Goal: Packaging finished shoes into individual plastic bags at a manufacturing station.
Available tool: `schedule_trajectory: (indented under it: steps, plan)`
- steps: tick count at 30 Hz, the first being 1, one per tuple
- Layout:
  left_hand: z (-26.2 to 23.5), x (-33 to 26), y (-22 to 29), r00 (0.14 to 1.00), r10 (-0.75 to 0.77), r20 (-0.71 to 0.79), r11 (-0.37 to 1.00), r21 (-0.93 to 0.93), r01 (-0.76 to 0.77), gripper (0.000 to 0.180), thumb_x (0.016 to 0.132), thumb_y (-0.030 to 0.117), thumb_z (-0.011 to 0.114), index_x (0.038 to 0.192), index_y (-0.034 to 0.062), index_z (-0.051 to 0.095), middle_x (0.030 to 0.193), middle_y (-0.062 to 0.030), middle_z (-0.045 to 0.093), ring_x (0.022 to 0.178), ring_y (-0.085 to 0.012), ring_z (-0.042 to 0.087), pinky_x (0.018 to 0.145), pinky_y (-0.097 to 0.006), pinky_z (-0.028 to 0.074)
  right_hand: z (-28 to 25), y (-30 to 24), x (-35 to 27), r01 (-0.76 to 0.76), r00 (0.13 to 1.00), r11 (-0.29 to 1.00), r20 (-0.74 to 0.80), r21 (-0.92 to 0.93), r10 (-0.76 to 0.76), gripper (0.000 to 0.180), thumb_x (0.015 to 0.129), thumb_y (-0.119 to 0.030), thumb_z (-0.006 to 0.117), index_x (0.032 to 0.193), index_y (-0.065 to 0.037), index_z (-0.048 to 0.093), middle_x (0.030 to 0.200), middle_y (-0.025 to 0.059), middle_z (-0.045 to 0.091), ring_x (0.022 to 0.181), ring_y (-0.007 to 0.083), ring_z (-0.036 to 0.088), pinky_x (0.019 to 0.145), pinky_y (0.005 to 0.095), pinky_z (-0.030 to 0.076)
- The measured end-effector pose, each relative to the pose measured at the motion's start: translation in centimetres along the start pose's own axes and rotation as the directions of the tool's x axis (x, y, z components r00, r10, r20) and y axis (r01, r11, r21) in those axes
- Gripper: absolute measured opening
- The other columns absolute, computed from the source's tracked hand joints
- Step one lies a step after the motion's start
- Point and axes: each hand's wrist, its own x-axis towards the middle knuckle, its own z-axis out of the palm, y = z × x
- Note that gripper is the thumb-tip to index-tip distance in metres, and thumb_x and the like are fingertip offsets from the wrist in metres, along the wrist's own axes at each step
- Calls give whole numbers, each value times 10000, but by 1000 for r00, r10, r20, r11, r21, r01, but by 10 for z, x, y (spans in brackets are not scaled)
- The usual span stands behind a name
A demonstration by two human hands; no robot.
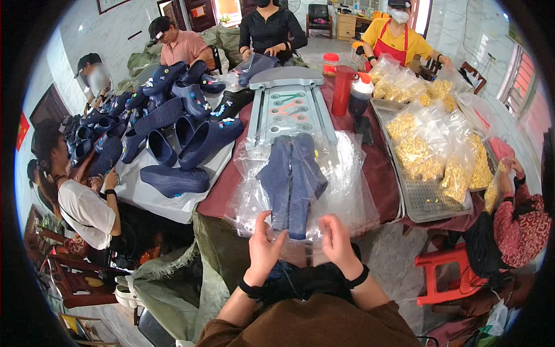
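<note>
A pair of navy foam clogs [290, 186] lies side by side, soles up, inside a clear plastic bag [315, 229] at the near table edge. My left hand [264, 250] grips the bag's near edge at the left corner, thumb and fingers curled. Opposite it, my right hand [340, 246] holds the same edge at the right, fingers bent over the film. More flat clear bags [347, 168] lie beneath and beside the clogs. Just beyond stands a grey plastic frame [289, 78] with round holes and coloured bars.
Navy clogs [173, 115] with charms are heaped at left. At right, a metal tray [430, 208] bears bags of yellow pieces [425, 139]. A red cylinder [343, 89], a dark-filled bottle [361, 95] and a phone [363, 129] stand between. Several co-workers surround the table; a red stool [448, 272] is lower right.
</note>
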Motion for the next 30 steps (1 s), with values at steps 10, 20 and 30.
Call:
schedule_trajectory:
  steps: [10,20,30]
  plan:
    - [-6,-1,-1,998,-15,67,999,-43,17,595,840,62,784,1378,85,530,667,-33,479,575,-137,462,552,-298,417,7,-11,8,-46,997,995,60,-85,51,626,748,-348,912,1165,-37,565,1013,171,697,924,321,712,787,388,557]
    - [-37,-11,-32,923,181,-339,975,-61,-213,168,845,-105,645,919,21,729,744,16,448,622,-88,423,539,-262,306,0,-22,-1,33,997,999,-68,-20,-34,461,825,-243,861,1110,-26,571,904,171,684,785,333,699,668,373,534]
    - [-49,-21,-40,969,12,-249,897,-426,-120,63,973,-5,654,923,11,689,903,5,505,591,-39,471,465,-205,371,-8,-16,-10,40,999,993,-4,-109,-41,340,851,-169,827,1019,-22,571,763,153,625,609,260,632,558,350,482]
